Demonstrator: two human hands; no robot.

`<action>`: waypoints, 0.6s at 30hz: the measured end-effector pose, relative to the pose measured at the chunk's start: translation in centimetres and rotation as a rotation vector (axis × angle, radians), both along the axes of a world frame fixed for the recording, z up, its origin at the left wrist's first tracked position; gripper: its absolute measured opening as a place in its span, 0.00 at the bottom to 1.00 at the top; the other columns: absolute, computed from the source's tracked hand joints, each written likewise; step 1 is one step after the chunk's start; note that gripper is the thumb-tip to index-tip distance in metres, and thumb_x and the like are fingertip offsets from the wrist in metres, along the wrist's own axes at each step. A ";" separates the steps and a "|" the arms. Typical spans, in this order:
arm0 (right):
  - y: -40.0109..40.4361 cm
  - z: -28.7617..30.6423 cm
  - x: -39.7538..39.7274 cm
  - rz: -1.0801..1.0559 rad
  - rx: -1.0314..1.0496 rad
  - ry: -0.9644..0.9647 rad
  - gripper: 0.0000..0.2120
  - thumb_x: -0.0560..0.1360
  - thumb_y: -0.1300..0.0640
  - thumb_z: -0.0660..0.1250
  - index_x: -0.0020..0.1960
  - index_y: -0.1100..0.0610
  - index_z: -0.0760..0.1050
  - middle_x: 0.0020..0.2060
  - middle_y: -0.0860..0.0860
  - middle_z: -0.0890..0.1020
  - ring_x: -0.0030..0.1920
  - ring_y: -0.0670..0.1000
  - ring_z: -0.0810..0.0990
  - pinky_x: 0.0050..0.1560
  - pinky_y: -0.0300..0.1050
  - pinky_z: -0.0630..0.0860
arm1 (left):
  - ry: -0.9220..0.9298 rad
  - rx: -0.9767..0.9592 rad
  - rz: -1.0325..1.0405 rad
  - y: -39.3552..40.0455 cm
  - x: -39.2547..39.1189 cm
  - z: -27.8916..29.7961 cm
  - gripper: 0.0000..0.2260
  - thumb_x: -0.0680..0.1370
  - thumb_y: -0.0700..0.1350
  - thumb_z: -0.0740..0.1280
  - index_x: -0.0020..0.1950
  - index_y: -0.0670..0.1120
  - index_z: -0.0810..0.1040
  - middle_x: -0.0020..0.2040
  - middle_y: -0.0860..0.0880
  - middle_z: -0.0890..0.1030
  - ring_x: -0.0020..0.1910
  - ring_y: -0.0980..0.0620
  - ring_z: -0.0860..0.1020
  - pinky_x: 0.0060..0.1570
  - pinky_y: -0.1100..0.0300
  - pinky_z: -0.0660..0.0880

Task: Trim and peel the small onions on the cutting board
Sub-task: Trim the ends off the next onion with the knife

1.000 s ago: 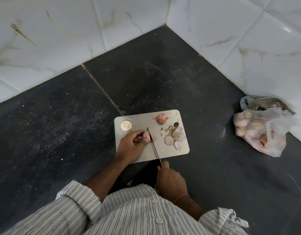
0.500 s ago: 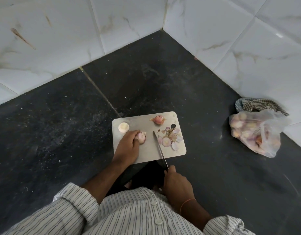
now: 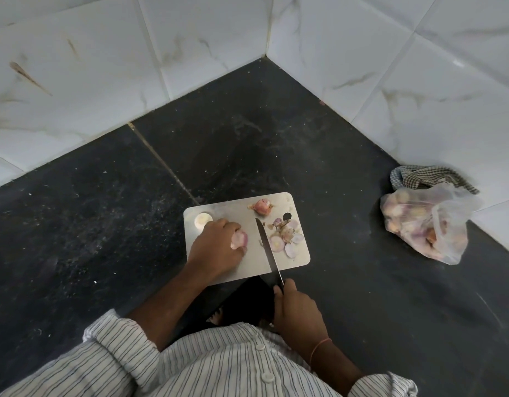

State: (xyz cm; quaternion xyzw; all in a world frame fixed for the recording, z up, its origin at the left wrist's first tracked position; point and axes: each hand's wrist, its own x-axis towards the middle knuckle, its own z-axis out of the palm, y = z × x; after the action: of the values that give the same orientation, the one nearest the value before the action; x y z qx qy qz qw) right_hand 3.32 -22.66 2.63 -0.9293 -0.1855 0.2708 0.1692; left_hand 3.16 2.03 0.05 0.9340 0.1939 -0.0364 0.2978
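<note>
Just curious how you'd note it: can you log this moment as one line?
left hand holds onion on cutting board | right hand grips knife, blade beside onion | peels right of blade

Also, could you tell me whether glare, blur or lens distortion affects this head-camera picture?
Head view: sharp on the cutting board and knife; wide-angle bending curves the wall tiles toward the edges; a small glare spot sits on the right tile; soft, even light, with the darkest shadow below the board's near edge.

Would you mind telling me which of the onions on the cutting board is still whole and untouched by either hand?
It is the pink onion at the board's far edge, lying alone; the other onion is held by the left hand.
</note>
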 end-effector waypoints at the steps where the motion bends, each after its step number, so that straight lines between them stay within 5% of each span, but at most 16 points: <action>1: 0.0 0.0 0.1 -0.002 0.014 -0.005 0.12 0.88 0.44 0.51 0.50 0.49 0.65 0.34 0.48 0.78 0.34 0.52 0.80 0.37 0.55 0.78 | -0.032 -0.068 0.008 0.0 0.0 -0.2 0.24 0.76 0.60 0.74 0.70 0.54 0.79 0.65 0.56 0.80 0.64 0.53 0.77 0.64 0.50 0.79; 6: 0.4 0.3 0.7 -0.004 0.043 -0.007 0.12 0.88 0.45 0.52 0.51 0.50 0.66 0.35 0.49 0.80 0.34 0.54 0.80 0.38 0.57 0.79 | -0.060 -0.348 0.127 -0.2 -0.6 -1.5 0.26 0.77 0.56 0.79 0.73 0.54 0.80 0.66 0.56 0.77 0.60 0.58 0.78 0.65 0.62 0.76; 12: 1.3 0.8 1.2 0.015 0.072 0.016 0.12 0.88 0.46 0.52 0.50 0.50 0.66 0.36 0.46 0.77 0.33 0.49 0.76 0.35 0.49 0.73 | -0.105 -0.382 0.187 0.4 -1.7 -2.3 0.26 0.77 0.55 0.79 0.74 0.54 0.81 0.62 0.60 0.79 0.55 0.62 0.80 0.58 0.68 0.78; 18: 2.6 1.3 1.0 0.036 0.072 0.028 0.12 0.88 0.45 0.53 0.50 0.50 0.67 0.36 0.45 0.77 0.37 0.53 0.80 0.39 0.53 0.77 | -0.189 -0.452 0.267 -0.2 -2.5 -2.0 0.24 0.76 0.53 0.80 0.71 0.54 0.82 0.61 0.61 0.82 0.55 0.63 0.83 0.55 0.73 0.77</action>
State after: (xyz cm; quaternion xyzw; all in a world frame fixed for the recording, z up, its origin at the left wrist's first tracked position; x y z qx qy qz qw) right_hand 4.34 -20.05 3.92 -0.9152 -0.2095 0.2800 0.2001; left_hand 0.65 1.83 -1.94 0.8092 0.2737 0.0482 0.5176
